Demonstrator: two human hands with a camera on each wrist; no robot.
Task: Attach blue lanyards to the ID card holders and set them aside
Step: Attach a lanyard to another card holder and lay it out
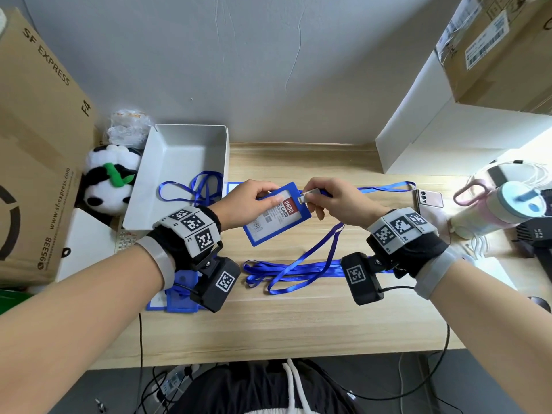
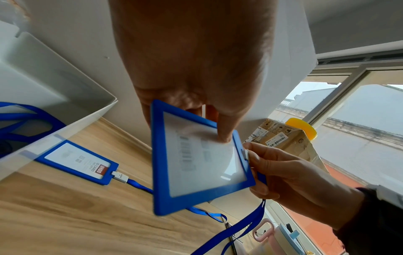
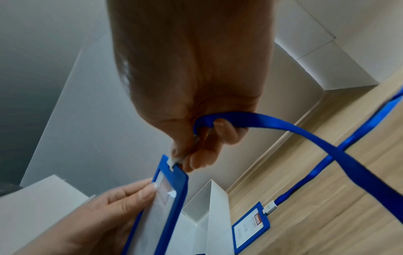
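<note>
1. The left hand holds a blue ID card holder above the table, thumb on the clear front and fingers curled behind it; its grip is closed on the holder.
2. The holder is tilted, with its slotted end toward the right hand. A red label reading "UHOO" shows near that end.
3. The right hand pinches the white clip of a blue lanyard between thumb and fingertips; its grip is closed on the clip, and the clip sits at the slot in the holder's edge.
4. In the right wrist view the clip is in the notch of the holder, and the lanyard strap loops out of the hand and runs down toward the table.
5. A second holder lies flat on the table beside the white box, with a clip and lanyard already joined to it.
6. More loose blue lanyards lie in a bundle on the table near the person, between the two wrists. Further lanyards lie inside the white box.
7. A stack of blue holders lies on the table under the left wrist.
8. A panda plush sits left of the box, a phone and a pastel bottle at the right.
</note>
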